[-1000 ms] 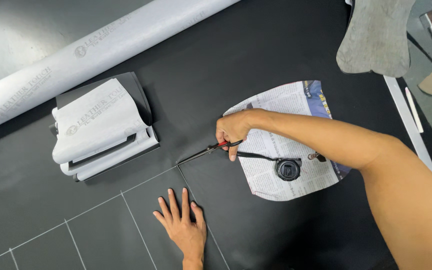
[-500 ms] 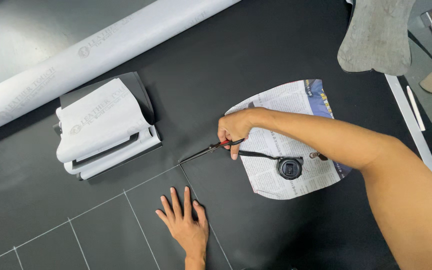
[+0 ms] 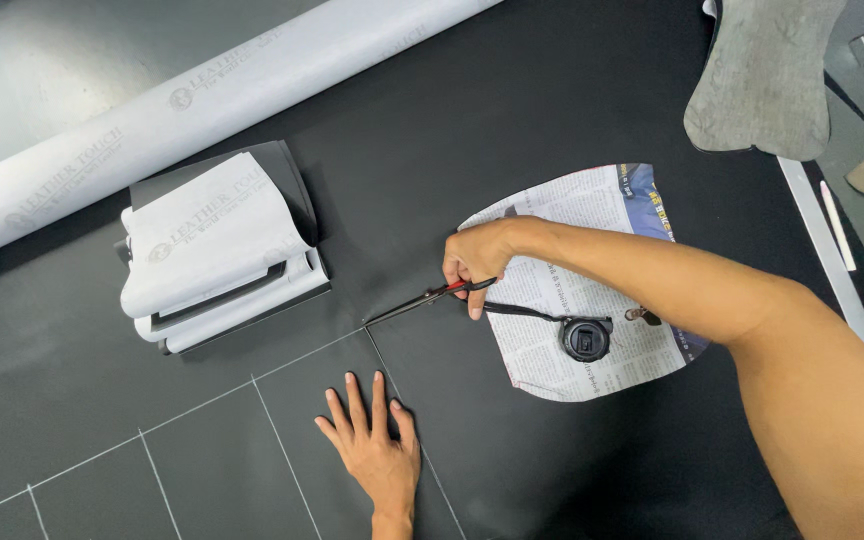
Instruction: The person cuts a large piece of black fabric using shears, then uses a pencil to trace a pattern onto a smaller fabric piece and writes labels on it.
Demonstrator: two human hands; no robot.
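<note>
My right hand [image 3: 474,262] grips red-handled scissors [image 3: 420,300], blades pointing left and down, their tip at the corner where white chalk lines [image 3: 252,378] meet on the black leather sheet [image 3: 432,140]. My left hand [image 3: 374,450] lies flat with fingers spread on the sheet, just below that corner, left of a chalk line or cut that runs toward me.
A folded stack of black sheet with white backing [image 3: 214,250] lies left of the scissors. A long white roll [image 3: 202,95] crosses the top. A newspaper pattern [image 3: 592,280] carries a black tape measure [image 3: 586,338]. A grey shaped piece [image 3: 762,75] lies top right.
The view has shifted slightly; the scissors' tip sits at the chalk corner as before, and my left hand stays flat in about the same spot.
</note>
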